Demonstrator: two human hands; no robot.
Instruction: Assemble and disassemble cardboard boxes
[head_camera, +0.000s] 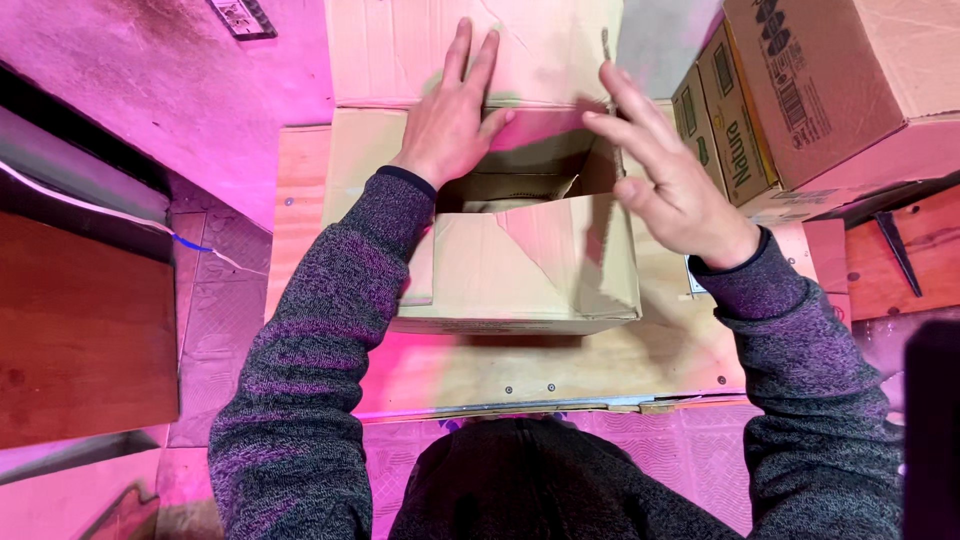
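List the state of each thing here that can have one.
Box: top open, near flap partly folded in.
Far flap: laid back flat.
Left hand: flat on far flap, holding nothing.
Right hand: open, above box's right edge.
Stacked boxes: closed.

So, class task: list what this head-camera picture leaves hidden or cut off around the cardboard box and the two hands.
- Inside of the cardboard box: mostly dark, covered by flaps and the left hand.
- Left hand's palm: faces down on a flap.
- Right hand: slightly motion-blurred; contact unclear.
- Stacked boxes: cut by the top and right edges.
- Dark object: cut by the right edge.
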